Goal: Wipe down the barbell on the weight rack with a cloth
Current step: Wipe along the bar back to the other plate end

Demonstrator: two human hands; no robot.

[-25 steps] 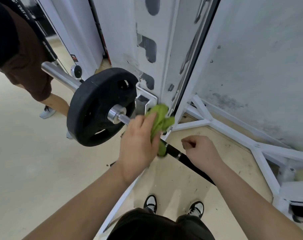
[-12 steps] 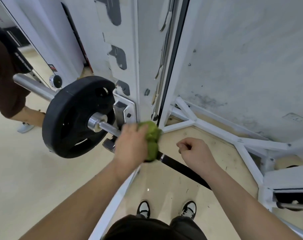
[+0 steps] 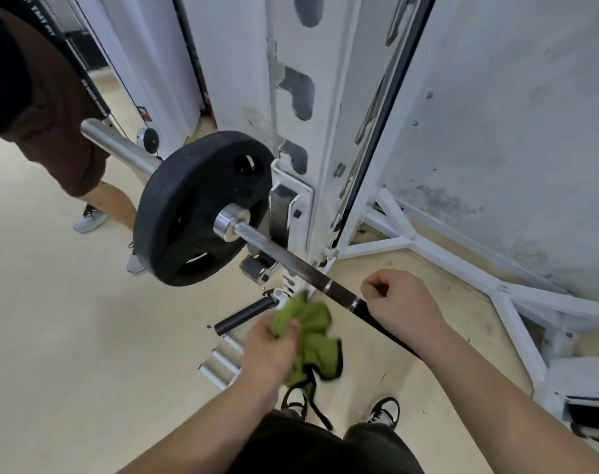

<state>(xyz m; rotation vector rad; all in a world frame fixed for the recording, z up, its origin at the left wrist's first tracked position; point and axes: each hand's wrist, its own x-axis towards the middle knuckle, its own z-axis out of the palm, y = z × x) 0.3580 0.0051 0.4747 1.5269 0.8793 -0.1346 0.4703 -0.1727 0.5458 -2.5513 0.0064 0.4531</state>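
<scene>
1. The barbell (image 3: 277, 246) lies across the rack (image 3: 322, 131), its shaft passing the hook on the white upright and running down to the right towards you
2. Its shaft is silver near the collar, brownish further along, then dark with two bright rings just before your right hand (image 3: 404, 299)
3. A black plate (image 3: 195, 213) sits on the sleeve hard against the collar, and the bare sleeve runs on up to the left
4. The cloth (image 3: 311, 336), green with a dark edge, hangs bunched just below the shaft and seems to be off it
5. Your left hand (image 3: 270, 350) grips the cloth, fingers curled into its folds, low and to the left of the shaft
6. Your right hand is curled into a fist over the dark part of the shaft; nothing shows in its grasp, and the shaft passes out of sight beneath it
7. A short black peg (image 3: 246, 314) sticks out from the foot of the rack beside the cloth, with silver tubes (image 3: 222, 360) just below it
8. Your shoes (image 3: 385, 410) stand on the beige floor (image 3: 68, 336) under the shaft
9. A scuffed grey wall (image 3: 513, 131) rises to the right, behind the rack's white base struts
10. Another person (image 3: 51, 114) in a brown top stands at the far left, near the sleeve's end
</scene>
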